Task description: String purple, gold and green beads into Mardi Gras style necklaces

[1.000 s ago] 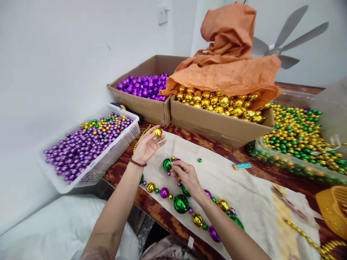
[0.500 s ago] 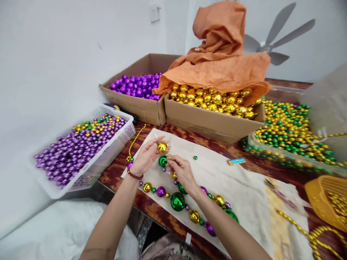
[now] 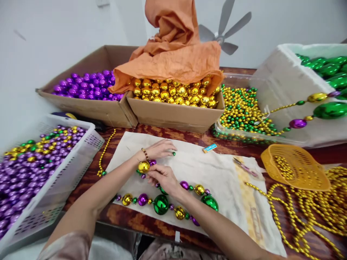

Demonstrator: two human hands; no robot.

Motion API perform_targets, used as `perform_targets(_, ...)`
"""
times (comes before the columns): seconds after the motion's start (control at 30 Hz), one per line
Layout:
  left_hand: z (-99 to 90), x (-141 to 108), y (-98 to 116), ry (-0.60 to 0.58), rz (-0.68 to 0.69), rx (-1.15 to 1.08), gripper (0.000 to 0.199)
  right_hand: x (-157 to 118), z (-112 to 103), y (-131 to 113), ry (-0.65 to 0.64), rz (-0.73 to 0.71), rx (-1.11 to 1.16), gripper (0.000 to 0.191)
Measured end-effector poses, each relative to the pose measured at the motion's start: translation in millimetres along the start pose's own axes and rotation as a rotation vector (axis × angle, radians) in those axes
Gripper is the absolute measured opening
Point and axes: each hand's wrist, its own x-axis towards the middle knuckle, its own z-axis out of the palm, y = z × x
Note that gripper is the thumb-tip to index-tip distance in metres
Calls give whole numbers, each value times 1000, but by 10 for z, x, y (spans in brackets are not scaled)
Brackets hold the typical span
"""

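Right fingers (image 3: 159,170) apparently at gold bead (image 3: 143,166)

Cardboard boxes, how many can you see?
2: the left cardboard box with purple balls, and the right cardboard box beside it with gold balls, partly under orange cloth. More could hide behind.

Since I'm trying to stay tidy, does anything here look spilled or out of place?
A small green bead lies alone on the white cloth near the left hand, apart from the strung beads. Gold strands also lie tangled beside the yellow basket, looking messy.
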Motion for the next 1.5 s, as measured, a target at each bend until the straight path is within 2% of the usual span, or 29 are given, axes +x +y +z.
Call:
perform_targets(0.13, 140, 136, -95, -135, 10, 112, 13, 28, -12, -2, -3, 1, 10, 24)
perform_targets(0.23, 162, 141, -178, -114, -33, 92, 9, 51, -16, -6, 10, 8, 11, 24)
perform_targets(0.3, 105, 88, -212, 23, -109, -52, 8, 64, -15, -20, 20, 9, 10, 24)
perform_targets(0.43, -186, -263, -144, 551, -325, -621, 21, 82, 1, -69, 50, -16, 19, 23)
perform_targets(0.5, -338, -551, -15, 768, -349, -909, 27, 89, 19, -89, 59, -46, 5, 22)
perform_targets(0.57, -429, -842, 152, 897, -326, -1104, 28, 100, 43, -95, 63, -71, -30, 22)
perform_targets(0.63, -450, -1076, 310, 963, -301, -1227, 24, 114, 71, -91, 66, -79, -77, 23)
perform_targets(0.73, -414, -1271, 463, 1033, -272, -1334, 18, 126, 118, -83, 57, -79, -152, 23)
perform_targets(0.87, -372, -1340, 533, 1096, -231, -1395, 15, 122, 164, -100, 39, -88, -219, 24)
perform_targets(1.3, -371, -1383, 545, 1106, -226, -1361, 18, 137, 166, -111, 57, -80, -278, 25)
perform_targets(1.5, -394, -1394, 573, 1109, -236, -1265, 25, 158, 210, -143, 63, -66, -247, 27)
